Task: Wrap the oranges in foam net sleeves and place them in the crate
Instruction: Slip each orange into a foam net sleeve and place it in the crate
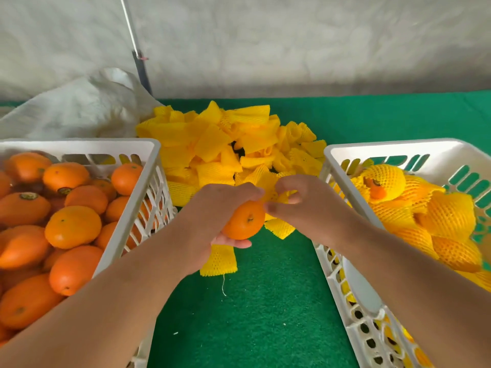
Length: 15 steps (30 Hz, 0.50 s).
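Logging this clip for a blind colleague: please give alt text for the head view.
The left hand grips a bare orange while the right hand pinches a yellow foam net sleeve beside it, above a green mat. A left crate holds bare oranges; a right crate holds wrapped ones.

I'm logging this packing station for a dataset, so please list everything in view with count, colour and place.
left crate: one, white, left, full of bare oranges
bare oranges: many, orange, in left crate
right crate: one, white, right
wrapped oranges: several, in yellow net, in right crate
foam sleeve pile: many, yellow, centre back
loose sleeve: one, yellow, on mat below the hands
mat: one, green
sack: one, white, back left
held orange: one, in left hand
left hand: grips orange
right hand: pinches a yellow sleeve
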Each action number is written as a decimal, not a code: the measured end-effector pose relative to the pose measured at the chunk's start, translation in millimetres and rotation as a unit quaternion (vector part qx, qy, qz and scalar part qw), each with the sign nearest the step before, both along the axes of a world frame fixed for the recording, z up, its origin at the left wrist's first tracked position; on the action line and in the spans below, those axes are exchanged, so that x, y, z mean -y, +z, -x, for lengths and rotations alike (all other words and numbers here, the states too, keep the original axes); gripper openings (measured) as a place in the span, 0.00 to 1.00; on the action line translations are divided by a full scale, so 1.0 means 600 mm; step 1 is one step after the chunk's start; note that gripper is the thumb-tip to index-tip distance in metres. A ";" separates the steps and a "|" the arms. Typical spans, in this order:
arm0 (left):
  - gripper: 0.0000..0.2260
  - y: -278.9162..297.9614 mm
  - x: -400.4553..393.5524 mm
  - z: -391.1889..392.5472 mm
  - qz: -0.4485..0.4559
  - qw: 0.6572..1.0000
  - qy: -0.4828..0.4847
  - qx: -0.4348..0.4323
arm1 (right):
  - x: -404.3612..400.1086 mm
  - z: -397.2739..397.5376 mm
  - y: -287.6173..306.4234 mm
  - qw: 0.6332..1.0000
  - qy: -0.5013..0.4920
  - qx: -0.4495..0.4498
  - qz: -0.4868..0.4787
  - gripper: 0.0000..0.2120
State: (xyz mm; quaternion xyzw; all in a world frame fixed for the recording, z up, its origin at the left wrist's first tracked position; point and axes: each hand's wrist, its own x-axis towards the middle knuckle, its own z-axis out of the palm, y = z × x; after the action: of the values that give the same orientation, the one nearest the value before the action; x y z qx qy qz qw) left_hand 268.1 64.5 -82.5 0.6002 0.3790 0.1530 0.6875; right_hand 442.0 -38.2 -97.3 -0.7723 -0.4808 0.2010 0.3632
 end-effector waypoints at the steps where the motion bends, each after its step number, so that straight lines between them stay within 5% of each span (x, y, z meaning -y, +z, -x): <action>1: 0.12 0.010 0.006 -0.002 -0.020 1.000 0.010 0.004 | 0.000 0.001 -0.001 1.000 -0.004 0.020 -0.009 0.12; 4: 0.04 0.011 0.004 -0.001 -0.030 0.998 0.054 0.034 | -0.004 -0.002 0.000 0.997 -0.026 0.064 -0.044 0.11; 10: 0.05 0.012 -0.001 -0.003 -0.019 0.996 0.090 -0.006 | 0.004 -0.008 0.003 0.996 -0.062 0.029 -0.057 0.13; 15: 0.17 0.013 -0.010 -0.001 0.096 0.990 0.102 -0.014 | 0.003 0.002 0.012 0.996 -0.058 0.017 -0.062 0.10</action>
State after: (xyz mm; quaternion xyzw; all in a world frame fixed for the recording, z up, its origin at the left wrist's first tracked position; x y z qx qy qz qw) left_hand 268.7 70.6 -74.6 0.4914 0.4608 0.1767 0.7176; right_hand 441.1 -40.0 -89.9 -0.7783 -0.4529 0.1361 0.4130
